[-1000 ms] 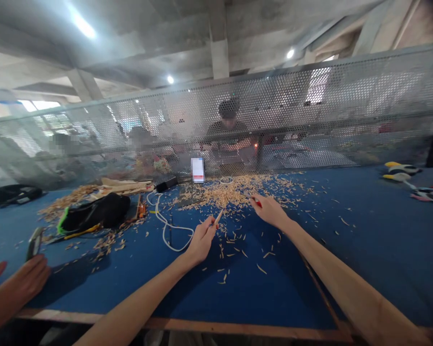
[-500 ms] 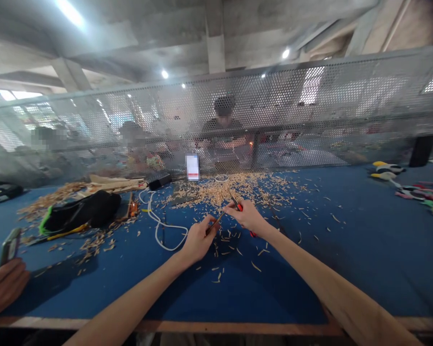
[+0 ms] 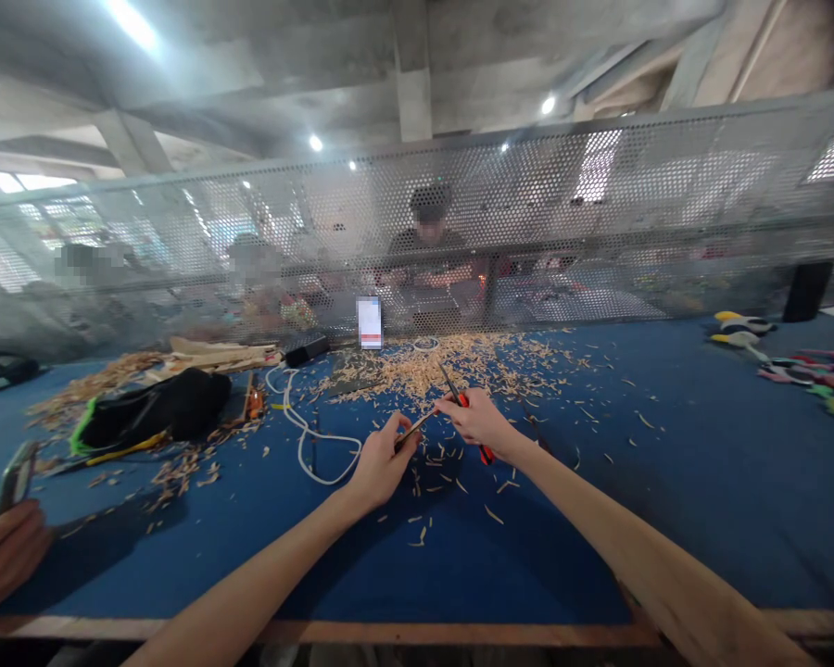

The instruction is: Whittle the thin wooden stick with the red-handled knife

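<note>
Thumb and fingers of my left hand [image 3: 378,466] are closed on a thin wooden stick [image 3: 419,425], which points up and to the right. My right hand [image 3: 485,423] grips a knife [image 3: 486,455] with a red and black handle; its dark, narrow blade points forward and left above the fist. The stick's far end reaches the fingertips of my right hand, and whether they touch it I cannot tell. Below and beyond both hands, pale wood shavings [image 3: 451,366] lie scattered over the blue tabletop [image 3: 528,574].
Left of my hands runs a white cable [image 3: 304,435]. Farther left lie a black bag with green edging [image 3: 157,408], a yellow-handled tool [image 3: 129,448] and wood strips. Another person's hand [image 3: 10,551] holds a phone [image 3: 18,477]. A lit phone screen [image 3: 370,322] stands before the perforated metal screen [image 3: 549,204].
My right hand has shifted slightly and the knife has turned, so more of its blade and red handle shows. More of the stick is visible. My left hand stays nearly where it was.
</note>
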The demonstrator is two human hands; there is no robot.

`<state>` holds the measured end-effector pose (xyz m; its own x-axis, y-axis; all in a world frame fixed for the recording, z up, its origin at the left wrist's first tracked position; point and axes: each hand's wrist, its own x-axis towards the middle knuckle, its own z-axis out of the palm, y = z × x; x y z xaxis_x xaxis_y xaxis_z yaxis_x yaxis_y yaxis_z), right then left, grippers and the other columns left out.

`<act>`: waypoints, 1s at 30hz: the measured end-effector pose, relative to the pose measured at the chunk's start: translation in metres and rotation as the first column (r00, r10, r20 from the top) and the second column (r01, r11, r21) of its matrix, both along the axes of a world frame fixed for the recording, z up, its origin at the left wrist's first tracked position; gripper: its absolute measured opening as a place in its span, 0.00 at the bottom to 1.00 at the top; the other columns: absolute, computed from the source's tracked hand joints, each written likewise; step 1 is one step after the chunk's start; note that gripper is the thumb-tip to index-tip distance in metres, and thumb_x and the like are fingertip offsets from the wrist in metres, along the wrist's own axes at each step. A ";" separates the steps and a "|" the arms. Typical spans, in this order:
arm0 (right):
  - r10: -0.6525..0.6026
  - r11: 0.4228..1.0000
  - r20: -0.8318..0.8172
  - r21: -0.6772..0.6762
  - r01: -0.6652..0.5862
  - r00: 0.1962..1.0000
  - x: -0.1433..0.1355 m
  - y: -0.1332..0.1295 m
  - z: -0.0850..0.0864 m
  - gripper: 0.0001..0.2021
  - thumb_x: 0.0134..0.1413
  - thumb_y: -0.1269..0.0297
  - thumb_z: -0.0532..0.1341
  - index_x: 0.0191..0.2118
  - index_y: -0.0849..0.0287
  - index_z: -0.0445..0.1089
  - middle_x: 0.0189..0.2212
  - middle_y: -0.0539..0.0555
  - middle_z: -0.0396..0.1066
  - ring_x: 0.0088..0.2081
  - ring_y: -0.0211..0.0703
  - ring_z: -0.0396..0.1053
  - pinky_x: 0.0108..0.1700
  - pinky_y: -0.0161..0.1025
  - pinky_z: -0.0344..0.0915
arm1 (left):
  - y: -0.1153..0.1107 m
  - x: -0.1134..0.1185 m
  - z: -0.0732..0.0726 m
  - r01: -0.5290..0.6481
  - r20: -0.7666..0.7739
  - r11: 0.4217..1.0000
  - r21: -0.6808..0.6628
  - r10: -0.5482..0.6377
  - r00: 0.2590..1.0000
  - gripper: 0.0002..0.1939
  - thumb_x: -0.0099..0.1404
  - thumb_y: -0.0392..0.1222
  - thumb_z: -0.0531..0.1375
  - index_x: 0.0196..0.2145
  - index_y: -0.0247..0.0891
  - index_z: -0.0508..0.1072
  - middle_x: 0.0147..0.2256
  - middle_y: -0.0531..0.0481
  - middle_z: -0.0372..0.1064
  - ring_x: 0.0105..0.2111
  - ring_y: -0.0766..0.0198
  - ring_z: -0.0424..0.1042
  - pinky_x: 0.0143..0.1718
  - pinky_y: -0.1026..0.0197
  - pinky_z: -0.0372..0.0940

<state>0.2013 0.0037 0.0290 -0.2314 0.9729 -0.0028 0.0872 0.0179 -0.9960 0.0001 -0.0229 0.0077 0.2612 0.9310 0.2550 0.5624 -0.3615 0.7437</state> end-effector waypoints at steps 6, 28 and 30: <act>0.055 0.998 -0.017 -0.020 -0.055 0.998 -0.005 -0.006 0.001 0.13 0.57 0.51 0.64 0.33 0.54 0.65 0.12 0.37 0.47 0.14 0.30 0.42 0.16 0.31 0.45 | 0.001 0.000 0.001 0.109 0.003 0.994 -0.030 -0.109 0.994 0.18 0.70 0.55 0.53 0.26 0.41 0.60 0.19 0.59 0.55 0.21 0.67 0.55 0.26 0.62 0.48; -0.260 0.845 0.410 0.535 0.000 0.874 0.000 -0.011 0.002 0.13 0.62 0.55 0.54 0.38 0.57 0.71 0.25 0.50 0.69 0.27 0.40 0.64 0.35 0.38 0.59 | 0.003 -0.003 0.003 0.350 0.358 0.889 -0.297 -0.236 0.903 0.30 0.65 0.70 0.53 0.22 0.40 0.62 0.19 0.58 0.51 0.20 0.70 0.49 0.22 0.62 0.45; -0.177 0.869 0.361 0.495 -0.027 0.916 -0.012 -0.019 0.001 0.15 0.63 0.53 0.54 0.33 0.57 0.70 0.25 0.50 0.69 0.27 0.40 0.64 0.35 0.37 0.60 | 0.003 -0.003 0.004 0.342 0.349 0.885 -0.316 -0.227 0.909 0.31 0.64 0.72 0.52 0.21 0.41 0.59 0.18 0.59 0.48 0.19 0.69 0.48 0.22 0.62 0.44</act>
